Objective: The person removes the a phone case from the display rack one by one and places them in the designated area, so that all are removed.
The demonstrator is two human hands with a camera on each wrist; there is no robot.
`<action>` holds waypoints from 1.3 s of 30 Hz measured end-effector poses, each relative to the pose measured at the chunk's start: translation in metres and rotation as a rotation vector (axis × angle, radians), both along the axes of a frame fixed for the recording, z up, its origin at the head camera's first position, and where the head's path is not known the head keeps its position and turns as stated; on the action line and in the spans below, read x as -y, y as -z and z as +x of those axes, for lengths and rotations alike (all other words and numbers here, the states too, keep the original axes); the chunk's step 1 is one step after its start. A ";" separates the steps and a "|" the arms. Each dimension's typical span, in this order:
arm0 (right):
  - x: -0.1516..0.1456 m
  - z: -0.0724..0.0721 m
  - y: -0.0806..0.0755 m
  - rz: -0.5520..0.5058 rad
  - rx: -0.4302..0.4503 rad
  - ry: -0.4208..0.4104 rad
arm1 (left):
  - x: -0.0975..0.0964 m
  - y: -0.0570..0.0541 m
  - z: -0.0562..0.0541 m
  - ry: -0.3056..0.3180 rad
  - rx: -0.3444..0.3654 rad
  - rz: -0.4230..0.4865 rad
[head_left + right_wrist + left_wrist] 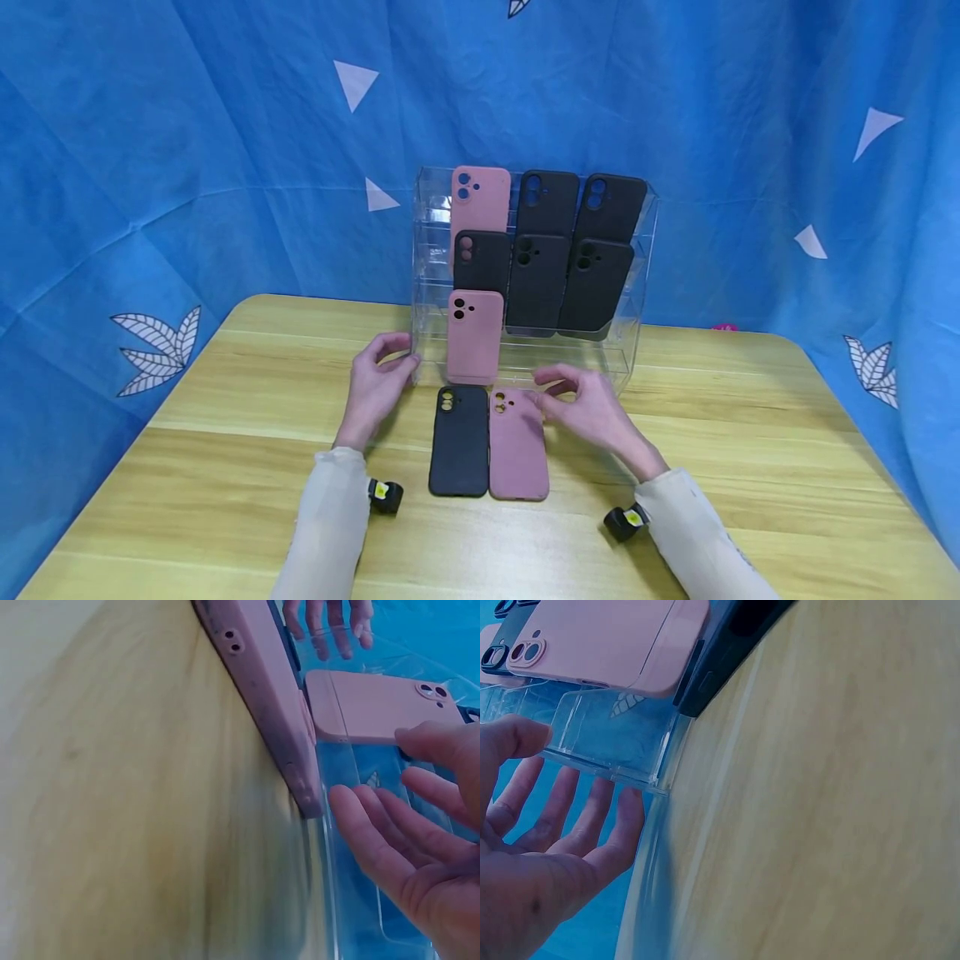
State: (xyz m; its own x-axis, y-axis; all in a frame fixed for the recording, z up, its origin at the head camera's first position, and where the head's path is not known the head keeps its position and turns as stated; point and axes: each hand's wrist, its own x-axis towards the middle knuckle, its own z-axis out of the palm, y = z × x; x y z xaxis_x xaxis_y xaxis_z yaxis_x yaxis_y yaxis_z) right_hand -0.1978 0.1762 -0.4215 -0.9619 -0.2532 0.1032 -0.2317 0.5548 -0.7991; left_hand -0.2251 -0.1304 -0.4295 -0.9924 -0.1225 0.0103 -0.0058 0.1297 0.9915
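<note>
A clear tiered display rack [420,333] holds several pink and black phone cases. My left hand [378,379] is at the rack's left side, its fingertips against the clear edge and its thumb apart from the fingers in the left wrist view. My right hand [588,408] hovers by the rack's lower front with loosely bent fingers, holding nothing. The bottom tier carries a pink phone case [476,337]. In front of the rack, a black phone case [460,442] and a pink phone case [519,450] lie side by side, the pink one closest to my right hand.
Higher tiers hold a pink case [491,200], a smaller-looking black case [482,260] below it, and several black cases to the right. A blue patterned curtain [285,150] hangs behind the wooden table [735,433]. Small black wrist cameras sit below both hands.
</note>
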 end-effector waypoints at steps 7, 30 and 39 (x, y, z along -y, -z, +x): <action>0.007 -0.003 -0.007 -0.060 -0.066 -0.023 | 0.000 0.000 0.000 0.002 0.002 0.007; 0.034 -0.030 -0.018 -0.211 -0.207 0.050 | 0.001 -0.001 0.001 0.007 0.007 -0.007; 0.039 -0.040 -0.028 -0.237 -0.209 0.068 | 0.000 -0.002 0.000 0.001 0.002 -0.005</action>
State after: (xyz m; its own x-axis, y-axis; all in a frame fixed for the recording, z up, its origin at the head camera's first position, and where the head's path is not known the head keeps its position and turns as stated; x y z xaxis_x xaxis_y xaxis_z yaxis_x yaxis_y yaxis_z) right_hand -0.2380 0.1368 -0.3933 -0.9276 -0.1345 0.3486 -0.3732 0.3788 -0.8469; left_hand -0.2253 -0.1306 -0.4280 -0.9926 -0.1211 0.0086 -0.0079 0.1347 0.9909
